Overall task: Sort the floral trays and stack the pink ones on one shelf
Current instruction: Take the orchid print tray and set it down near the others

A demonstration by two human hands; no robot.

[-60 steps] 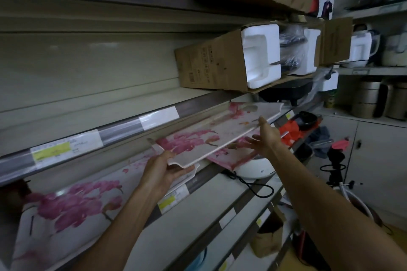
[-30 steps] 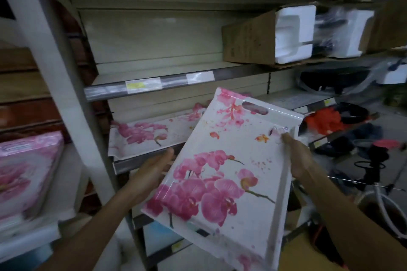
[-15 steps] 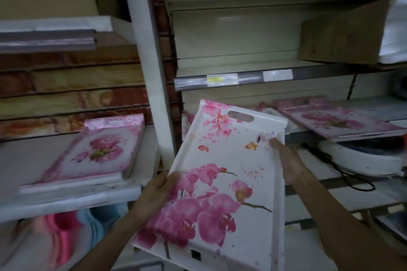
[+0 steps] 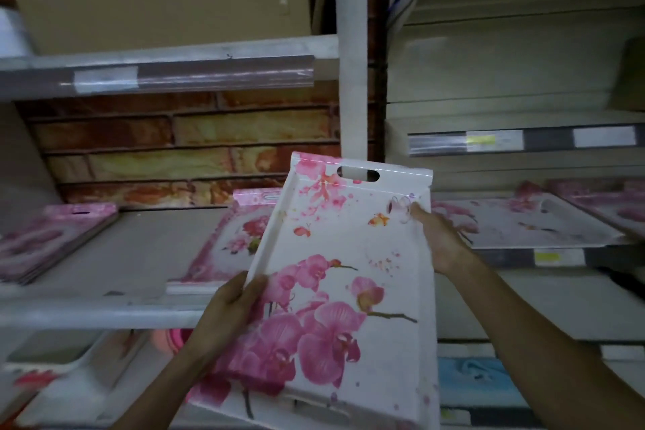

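Dim light falls on pale metal shelving split by a white upright post (image 4: 350, 45), a brick-patterned back wall (image 4: 188, 150) behind the left shelf (image 4: 122, 269), plain cream panels (image 4: 506, 73) behind the right bay

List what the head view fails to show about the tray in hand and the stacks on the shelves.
- Held tray: near end cut off by the bottom edge.
- Middle stack: right part hidden by the held tray.
- Left stack: blurred, tray count unreadable.
- Shelf labels: text too small and blurred.
- Left hand: fingers hidden under the tray.
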